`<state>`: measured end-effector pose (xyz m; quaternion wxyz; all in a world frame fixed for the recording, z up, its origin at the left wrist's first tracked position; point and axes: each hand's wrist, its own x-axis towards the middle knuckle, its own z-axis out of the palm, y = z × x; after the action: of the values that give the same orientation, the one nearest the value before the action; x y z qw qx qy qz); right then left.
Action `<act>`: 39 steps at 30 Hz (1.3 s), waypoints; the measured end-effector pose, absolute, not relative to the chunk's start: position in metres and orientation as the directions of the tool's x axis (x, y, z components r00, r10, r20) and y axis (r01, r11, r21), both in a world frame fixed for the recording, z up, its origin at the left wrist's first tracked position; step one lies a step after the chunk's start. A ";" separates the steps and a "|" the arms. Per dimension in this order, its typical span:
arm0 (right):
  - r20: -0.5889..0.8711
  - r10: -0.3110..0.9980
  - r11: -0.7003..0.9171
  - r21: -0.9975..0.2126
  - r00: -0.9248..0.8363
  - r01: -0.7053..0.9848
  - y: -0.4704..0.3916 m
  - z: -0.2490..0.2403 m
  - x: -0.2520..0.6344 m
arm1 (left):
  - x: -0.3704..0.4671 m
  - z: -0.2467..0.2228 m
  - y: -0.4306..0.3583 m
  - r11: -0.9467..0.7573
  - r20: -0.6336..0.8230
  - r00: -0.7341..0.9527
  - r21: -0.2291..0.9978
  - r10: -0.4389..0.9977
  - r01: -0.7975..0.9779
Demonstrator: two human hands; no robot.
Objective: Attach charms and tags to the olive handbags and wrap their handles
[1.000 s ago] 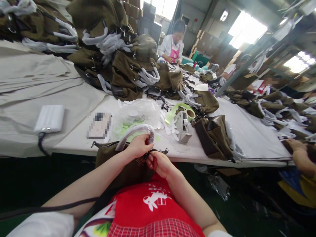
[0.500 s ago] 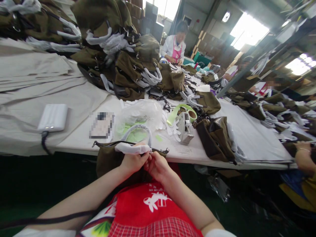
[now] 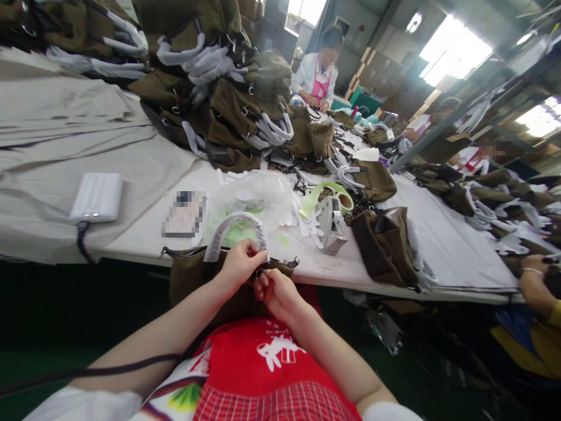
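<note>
An olive-brown bag point(image 3: 186, 278) with a dark zipped top leans at the table's front edge, against my lap. Its wrapped white handle point(image 3: 236, 219) stands up in an arch. My left hand point(image 3: 243, 260) is closed on the right lower end of that handle, thumb and fingers pinched together. Just below and to the right, my right hand point(image 3: 276, 292) has its fingers curled at a small dark metal ring point(image 3: 258, 273) on the bag. The fingertips of both hands are close together, and what lies between the right fingers is too small to make out.
Behind the bag lie a clear plastic bag point(image 3: 267, 196), a tape dispenser point(image 3: 332, 225) with green tape and a phone point(image 3: 184, 213). A white power bank point(image 3: 97, 197) is at left. Another brown bag point(image 3: 385, 248) sits right; more bags point(image 3: 228, 117) are piled behind. People work farther off.
My left hand has risen slightly and shifted from the lying handle part to the handle's right end. The near handle now stands upright instead of lying forward. My right hand has barely moved.
</note>
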<state>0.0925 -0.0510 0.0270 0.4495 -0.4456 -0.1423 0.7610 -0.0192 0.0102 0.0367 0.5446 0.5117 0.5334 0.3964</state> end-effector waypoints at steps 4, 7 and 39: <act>-0.559 0.803 -0.564 -0.601 -0.207 -0.566 -0.050 0.024 0.095 | -0.020 0.041 0.022 0.206 -0.210 0.242 0.978 0.947 0.041; -0.565 0.801 -0.567 -0.607 -0.199 -0.557 -0.050 0.024 0.096 | -0.026 0.043 0.028 0.080 -0.137 0.427 0.986 0.894 0.148; -0.510 0.837 -0.516 -0.615 -0.199 -0.596 -0.061 0.044 0.102 | -0.037 0.033 -0.007 0.080 -0.087 0.024 0.975 0.996 0.209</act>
<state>0.1016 -0.0613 0.0439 0.4706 -0.4231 -0.1427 0.7610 -0.0368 -0.0070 0.0326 0.4735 0.5363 0.5618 0.4154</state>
